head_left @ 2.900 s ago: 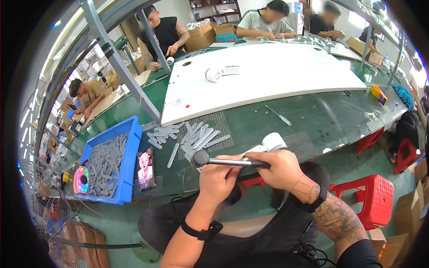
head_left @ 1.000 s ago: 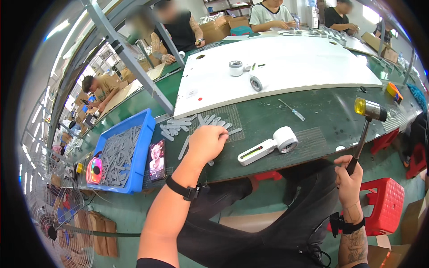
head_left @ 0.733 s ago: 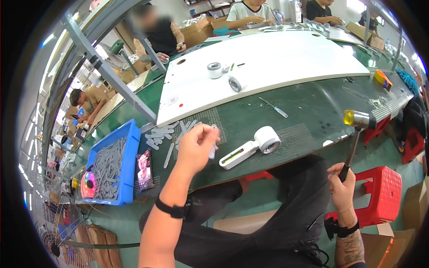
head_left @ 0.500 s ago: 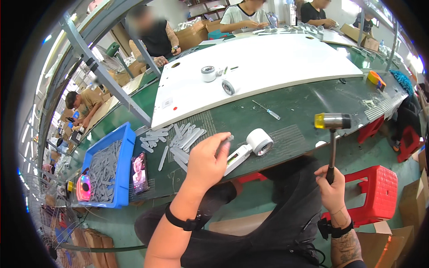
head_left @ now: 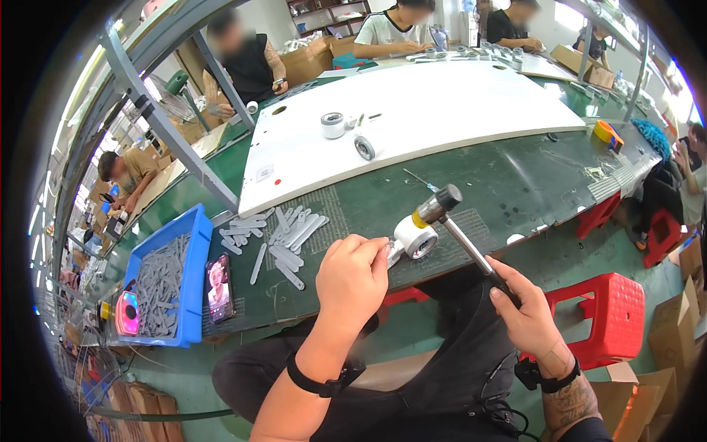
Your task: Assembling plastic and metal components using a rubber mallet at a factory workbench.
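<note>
My right hand (head_left: 524, 306) is wrapped round the dark grip of a two-faced mallet (head_left: 468, 244). Its yellow face is at the top of a white cylindrical head (head_left: 414, 236) on the near table edge; whether they touch I cannot tell. My left hand (head_left: 353, 276) is closed beside that head, fingertips pinching what looks like a grey plastic strip (head_left: 395, 255) at the head's arm. The hand hides most of the arm. Loose grey strips (head_left: 298, 232) lie to the left, and a screwdriver (head_left: 420, 178) lies behind the mallet.
A blue bin (head_left: 193, 276) of darker strips stands at the left, with a phone (head_left: 219, 287) beside it. Two white cylindrical parts, one of them (head_left: 333, 127) upright, sit on a large white board (head_left: 442, 99). A red stool (head_left: 618, 317) is at right. Several people work beyond.
The mallet has swung left and down, from upright at the right to the white head. My left hand has shifted slightly right and lower, onto the head's arm.
</note>
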Action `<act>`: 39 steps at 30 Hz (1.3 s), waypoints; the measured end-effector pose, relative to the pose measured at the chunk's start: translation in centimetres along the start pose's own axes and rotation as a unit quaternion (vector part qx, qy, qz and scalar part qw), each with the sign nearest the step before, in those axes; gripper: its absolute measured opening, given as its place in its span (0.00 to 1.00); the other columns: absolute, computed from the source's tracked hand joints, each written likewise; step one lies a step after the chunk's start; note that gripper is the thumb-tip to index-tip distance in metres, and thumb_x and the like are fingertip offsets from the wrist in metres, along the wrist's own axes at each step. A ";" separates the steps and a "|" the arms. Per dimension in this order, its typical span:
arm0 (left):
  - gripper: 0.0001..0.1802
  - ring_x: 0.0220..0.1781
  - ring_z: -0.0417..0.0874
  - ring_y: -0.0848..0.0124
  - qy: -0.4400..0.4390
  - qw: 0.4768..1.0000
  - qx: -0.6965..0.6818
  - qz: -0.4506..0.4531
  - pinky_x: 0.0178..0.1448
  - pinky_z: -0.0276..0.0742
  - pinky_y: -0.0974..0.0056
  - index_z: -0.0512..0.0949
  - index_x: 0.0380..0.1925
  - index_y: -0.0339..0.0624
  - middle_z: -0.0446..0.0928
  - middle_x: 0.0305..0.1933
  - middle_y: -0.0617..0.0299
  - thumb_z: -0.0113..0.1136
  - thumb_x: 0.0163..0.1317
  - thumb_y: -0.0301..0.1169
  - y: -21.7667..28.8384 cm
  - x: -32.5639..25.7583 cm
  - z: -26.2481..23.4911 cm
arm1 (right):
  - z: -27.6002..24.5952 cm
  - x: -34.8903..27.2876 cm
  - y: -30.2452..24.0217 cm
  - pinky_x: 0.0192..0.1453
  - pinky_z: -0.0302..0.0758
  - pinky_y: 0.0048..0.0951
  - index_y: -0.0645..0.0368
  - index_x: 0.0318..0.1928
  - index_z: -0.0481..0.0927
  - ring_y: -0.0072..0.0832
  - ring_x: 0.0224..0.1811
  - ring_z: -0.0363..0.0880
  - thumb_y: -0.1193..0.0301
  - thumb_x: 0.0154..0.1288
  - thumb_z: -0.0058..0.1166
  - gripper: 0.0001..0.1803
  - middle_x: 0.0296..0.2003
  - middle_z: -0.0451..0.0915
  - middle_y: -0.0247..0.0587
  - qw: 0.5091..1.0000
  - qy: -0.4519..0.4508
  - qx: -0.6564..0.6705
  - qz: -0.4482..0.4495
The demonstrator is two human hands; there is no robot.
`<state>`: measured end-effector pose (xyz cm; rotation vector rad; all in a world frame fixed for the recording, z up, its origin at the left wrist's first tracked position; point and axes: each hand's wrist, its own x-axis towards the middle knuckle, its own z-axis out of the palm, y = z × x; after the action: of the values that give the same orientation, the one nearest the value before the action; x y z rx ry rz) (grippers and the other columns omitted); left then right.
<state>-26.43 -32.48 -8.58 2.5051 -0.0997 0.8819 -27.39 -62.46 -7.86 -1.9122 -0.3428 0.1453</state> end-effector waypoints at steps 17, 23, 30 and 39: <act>0.12 0.44 0.88 0.64 -0.002 0.980 -0.182 -0.083 0.50 0.81 0.62 0.92 0.48 0.36 0.87 0.43 0.54 0.76 0.69 0.30 -2.6 -1.7 1.9 | 0.3 2.7 -2.7 0.56 0.83 0.41 0.50 0.79 0.76 0.56 0.47 0.89 0.74 0.79 0.57 0.30 0.46 0.89 0.60 0.987 -0.033 -0.124 -0.099; 0.10 0.44 0.89 0.57 0.063 0.984 -0.167 -0.023 0.51 0.83 0.57 0.90 0.38 0.38 0.89 0.40 0.56 0.80 0.63 0.32 -3.0 -2.1 2.3 | -0.4 3.4 -4.6 0.54 0.84 0.41 0.44 0.78 0.78 0.54 0.47 0.89 0.74 0.79 0.57 0.30 0.47 0.90 0.59 0.979 0.003 -0.140 -0.149; 0.09 0.38 0.88 0.61 0.036 0.968 -0.249 -0.012 0.45 0.83 0.60 0.90 0.39 0.36 0.88 0.39 0.54 0.80 0.63 0.27 -3.0 -2.1 2.6 | -0.5 2.9 -4.4 0.44 0.83 0.44 0.43 0.77 0.80 0.47 0.38 0.87 0.72 0.78 0.59 0.29 0.35 0.86 0.48 0.941 -0.066 -0.303 -0.134; 0.08 0.36 0.87 0.66 0.014 0.965 -0.257 -0.044 0.43 0.80 0.64 0.89 0.37 0.34 0.87 0.35 0.55 0.79 0.64 0.26 -3.2 -1.7 2.1 | -0.9 2.6 -4.3 0.46 0.83 0.42 0.47 0.76 0.81 0.48 0.38 0.87 0.78 0.74 0.61 0.31 0.35 0.86 0.50 0.940 -0.056 -0.270 -0.202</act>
<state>-25.88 -30.80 -12.38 1.9974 -0.1807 0.7411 -25.41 -61.06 -3.35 -2.3267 -0.9196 -0.1295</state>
